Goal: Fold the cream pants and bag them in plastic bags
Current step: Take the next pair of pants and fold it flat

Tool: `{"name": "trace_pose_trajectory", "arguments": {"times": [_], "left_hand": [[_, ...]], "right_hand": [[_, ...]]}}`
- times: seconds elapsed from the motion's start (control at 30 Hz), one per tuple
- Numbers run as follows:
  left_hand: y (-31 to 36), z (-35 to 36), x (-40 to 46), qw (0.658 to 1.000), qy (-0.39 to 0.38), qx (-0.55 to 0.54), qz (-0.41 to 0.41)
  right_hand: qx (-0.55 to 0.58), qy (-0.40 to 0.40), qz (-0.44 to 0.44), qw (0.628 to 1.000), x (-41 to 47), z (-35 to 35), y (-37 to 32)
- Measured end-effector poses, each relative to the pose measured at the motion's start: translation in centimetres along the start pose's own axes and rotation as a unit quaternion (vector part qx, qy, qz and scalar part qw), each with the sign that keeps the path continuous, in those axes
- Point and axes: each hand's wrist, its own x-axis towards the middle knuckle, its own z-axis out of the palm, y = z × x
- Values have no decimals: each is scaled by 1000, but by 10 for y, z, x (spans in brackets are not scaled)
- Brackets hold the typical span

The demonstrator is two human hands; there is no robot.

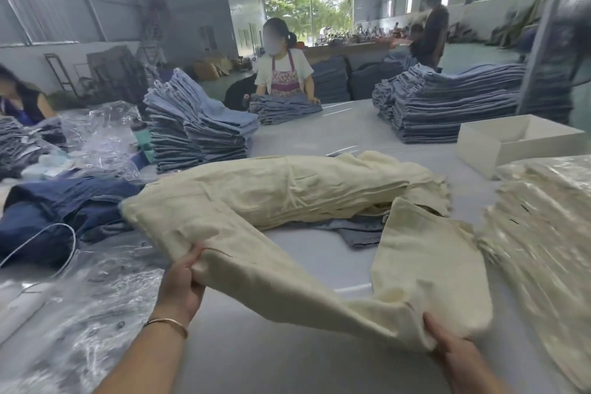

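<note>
A pair of cream pants (287,281) hangs lifted above the pale table in front of me. My left hand (182,285) grips its left edge, and my right hand (447,345) grips the lower right edge. One leg (425,249) trails back over a pile of unfolded cream pants (303,185) in the middle of the table. A stack of bagged cream pants (543,233) in shiny plastic lies at the right. Loose clear plastic bags (80,313) spread over the table at my lower left.
A dark blue garment heap (64,211) lies left. Stacks of folded blue jeans (198,131) (447,105) stand behind, with a white open box (518,144) at the right. A person in an apron (284,73) and two other people work at the table.
</note>
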Motion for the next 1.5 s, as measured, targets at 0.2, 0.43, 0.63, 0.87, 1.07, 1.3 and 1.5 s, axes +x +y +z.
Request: {"name": "trace_pose_trajectory", "arguments": {"times": [0.2,0.43,0.63,0.87,1.07,1.3,1.5], "left_hand": [[10,-142,15,987,130,27,-88],[7,-176,31,966,129,35,-221],[38,-165,67,984,81,-33,-158],[29,-219,72,970,186,-31,-155],[48,-227,79,966,222,46,-124],[75,-203,93,970,235,33,-47],[77,-213,101,982,182,-19,-47]], "right_hand": [[-76,-62,126,987,-23,98,75],[-177,66,78,979,3,157,106],[-73,146,3,987,50,175,66],[-74,215,0,974,49,166,31],[-184,250,-44,950,58,175,-44],[-106,105,13,989,74,185,-93],[-435,40,119,892,92,180,-67]]}}
